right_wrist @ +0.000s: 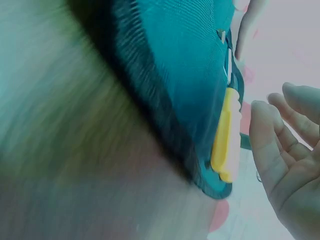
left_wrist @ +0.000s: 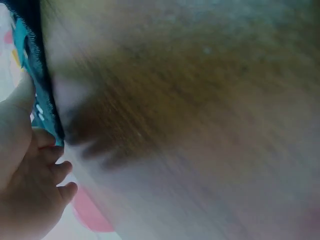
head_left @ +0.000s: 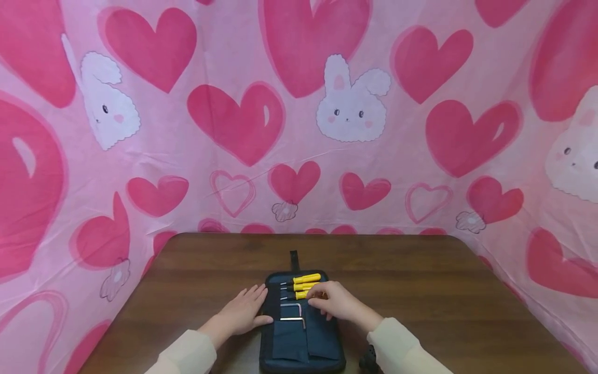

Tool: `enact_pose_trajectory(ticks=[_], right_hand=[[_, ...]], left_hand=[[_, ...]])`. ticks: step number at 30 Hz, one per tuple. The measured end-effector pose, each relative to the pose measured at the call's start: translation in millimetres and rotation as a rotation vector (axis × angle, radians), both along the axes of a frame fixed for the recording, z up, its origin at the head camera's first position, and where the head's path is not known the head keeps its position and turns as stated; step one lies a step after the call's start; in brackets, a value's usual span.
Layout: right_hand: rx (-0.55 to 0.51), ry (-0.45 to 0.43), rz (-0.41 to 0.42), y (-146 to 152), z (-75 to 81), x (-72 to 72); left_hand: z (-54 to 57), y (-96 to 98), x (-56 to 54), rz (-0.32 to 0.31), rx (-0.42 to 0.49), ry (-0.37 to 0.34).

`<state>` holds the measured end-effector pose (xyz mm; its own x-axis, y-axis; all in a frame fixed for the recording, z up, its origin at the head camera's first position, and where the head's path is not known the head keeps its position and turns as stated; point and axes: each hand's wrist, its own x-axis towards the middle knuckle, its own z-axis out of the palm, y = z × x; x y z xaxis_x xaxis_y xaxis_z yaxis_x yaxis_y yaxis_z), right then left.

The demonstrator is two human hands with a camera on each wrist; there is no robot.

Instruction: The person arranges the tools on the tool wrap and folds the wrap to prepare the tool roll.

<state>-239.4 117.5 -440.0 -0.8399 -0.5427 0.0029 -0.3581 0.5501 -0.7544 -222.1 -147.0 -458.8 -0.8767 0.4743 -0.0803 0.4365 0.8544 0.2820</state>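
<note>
A dark fabric tool case (head_left: 322, 340) lies unfolded on the table. Three yellow-handled screwdrivers (head_left: 307, 278) lie in it side by side, shafts pointing left. Below them are two L-shaped hex keys (head_left: 293, 319), their long arms tucked toward the left. My left hand (head_left: 243, 310) rests on the case's left edge, fingers extended and thumb spread. Over the lowest screwdriver's handle, my right hand (head_left: 336, 301) hovers with bent fingers. In the right wrist view, a gap shows between the right hand (right_wrist: 295, 150) and the yellow handle (right_wrist: 226, 135); nothing is between its fingers.
The brown wooden table (head_left: 420, 291) extends on both sides of the case. A black strap (head_left: 294, 259) sticks out from the case's far edge. A small black object (head_left: 368, 358) sits by the right sleeve. Pink heart-patterned cloth (head_left: 299, 156) hangs behind the table.
</note>
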Motion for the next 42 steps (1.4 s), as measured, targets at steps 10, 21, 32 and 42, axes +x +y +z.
enact_pose_trajectory(ticks=[10,21,32,42], right_hand=[[0.042,0.035,0.126,39,2.4,26.1],[0.280,0.097,0.430,62,-10.3,45.5],[0.266,0.272,0.493,62,-11.0,49.5],[-0.051,0.178,0.234,58,-3.6,33.4]], left_hand=[[6.0,-15.6,25.6,-0.192,0.071,-0.008],[-1.5,-24.0,59.7,-0.334,0.118,-0.137],[-6.9,-17.9,53.8,-0.407,0.028,0.039],[5.9,-14.4,42.8,-0.214,0.400,-0.080]])
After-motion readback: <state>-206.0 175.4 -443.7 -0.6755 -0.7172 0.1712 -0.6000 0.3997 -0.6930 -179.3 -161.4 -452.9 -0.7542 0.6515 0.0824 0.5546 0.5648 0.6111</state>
